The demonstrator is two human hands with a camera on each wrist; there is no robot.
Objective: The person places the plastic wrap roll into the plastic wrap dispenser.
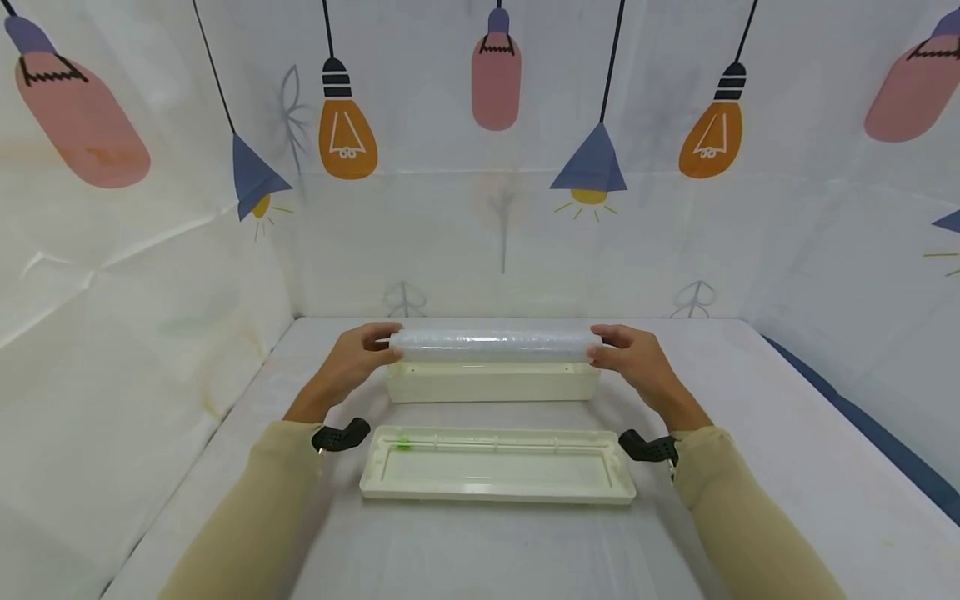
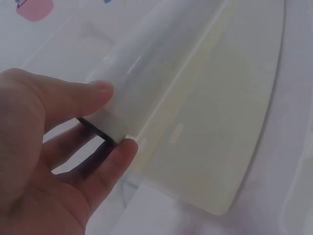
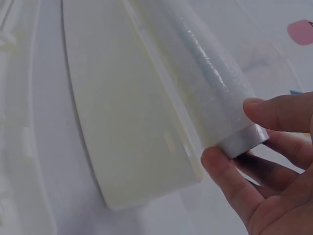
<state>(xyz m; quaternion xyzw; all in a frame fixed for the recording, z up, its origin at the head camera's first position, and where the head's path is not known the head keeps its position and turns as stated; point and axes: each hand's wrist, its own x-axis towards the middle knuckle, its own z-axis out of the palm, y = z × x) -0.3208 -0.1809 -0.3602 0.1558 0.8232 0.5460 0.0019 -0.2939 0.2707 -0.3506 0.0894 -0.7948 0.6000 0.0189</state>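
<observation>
A roll of cling film [image 1: 495, 343] lies level across the top of a long cream box [image 1: 493, 383], held between both hands. At its left end my left hand [image 1: 358, 360] grips the tube with thumb and fingers; the left wrist view shows the thumb on the film [image 2: 142, 63] and fingertips at the dark tube end. My right hand [image 1: 636, 360] pinches the other end, where a pale core [image 3: 243, 141] sticks out past the film in the right wrist view. Nearer the body, the box's cream lid [image 1: 498, 473] rests with its hollow inner side up.
A white cloth covers the table [image 1: 480, 550]. White fabric walls [image 1: 495, 225] printed with lamps stand behind and at both sides. A small green mark [image 1: 404, 444] shows on the lid's inner ridge. Black wrist cameras [image 1: 341, 434] sit at the cuffs.
</observation>
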